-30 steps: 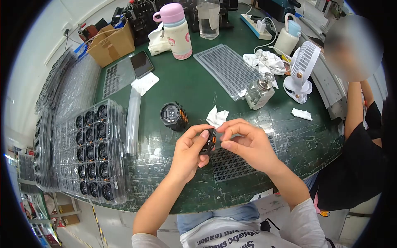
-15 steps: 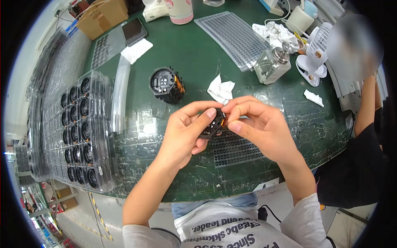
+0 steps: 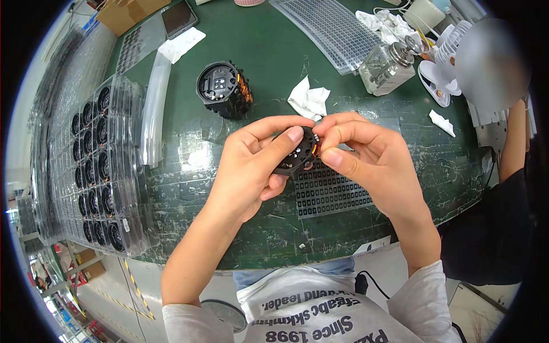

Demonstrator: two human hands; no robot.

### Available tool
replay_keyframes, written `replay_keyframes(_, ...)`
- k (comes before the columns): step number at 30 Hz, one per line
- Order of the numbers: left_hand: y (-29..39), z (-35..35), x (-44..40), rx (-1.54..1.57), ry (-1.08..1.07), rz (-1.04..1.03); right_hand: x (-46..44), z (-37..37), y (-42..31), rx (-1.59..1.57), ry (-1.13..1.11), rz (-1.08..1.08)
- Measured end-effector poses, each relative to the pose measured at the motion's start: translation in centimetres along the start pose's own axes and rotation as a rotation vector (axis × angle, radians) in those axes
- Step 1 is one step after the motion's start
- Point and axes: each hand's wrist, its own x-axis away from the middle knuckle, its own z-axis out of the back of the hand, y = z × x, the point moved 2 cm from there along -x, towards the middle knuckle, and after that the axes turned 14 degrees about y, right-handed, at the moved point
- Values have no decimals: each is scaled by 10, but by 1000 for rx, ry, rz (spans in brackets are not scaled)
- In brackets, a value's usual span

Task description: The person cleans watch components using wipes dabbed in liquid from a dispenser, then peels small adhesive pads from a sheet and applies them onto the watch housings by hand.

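My left hand (image 3: pixel 251 163) grips a black round watch case (image 3: pixel 301 154), with the thumb across its face and the fingers behind it. Orange parts show on the case's right side. There, my right hand (image 3: pixel 366 154) has its thumb and fingertips drawn together against the rim; whatever they pinch is too small to make out. Below the hands lies a sheet of small black pieces (image 3: pixel 331 197), partly covered by them. A stack of similar black watch cases (image 3: pixel 224 88) with orange side parts stands beyond my left hand. A crumpled white tissue (image 3: pixel 309 98) lies just beyond the fingertips.
Clear trays of watch cases (image 3: pixel 100 171) stand stacked at the left edge. A phone (image 3: pixel 179 20) and a cardboard box (image 3: pixel 128 14) are at the back left. A glass pump bottle (image 3: pixel 388 68), a white fan (image 3: pixel 437 80) and another person's arm (image 3: pixel 513 140) are on the right.
The view has shifted, so the table things sit higher in the picture. Both hands stay on the watch case, which is turned a little more face-up.
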Motion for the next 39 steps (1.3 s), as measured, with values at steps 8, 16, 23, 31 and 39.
replay_keyframes(8, 0, 0, 0, -3, -1, -7, 1, -1, 0, -8, -1, -7)
replay_keyframes(16, 0, 0, 1, -8, 6, -9, 1, -1, 1, 9, 1, 30)
replay_keyframes(23, 1, -1, 2, -22, 17, -17, 1, -2, 2, -6, 11, 18)
replay_keyframes(31, 2, -2, 3, -53, 34, -48, 3, -3, 3, 16, 30, 56)
replay_keyframes(39, 2, -2, 5, -29, 25, -76, 5, -6, 5, -25, 64, 67)
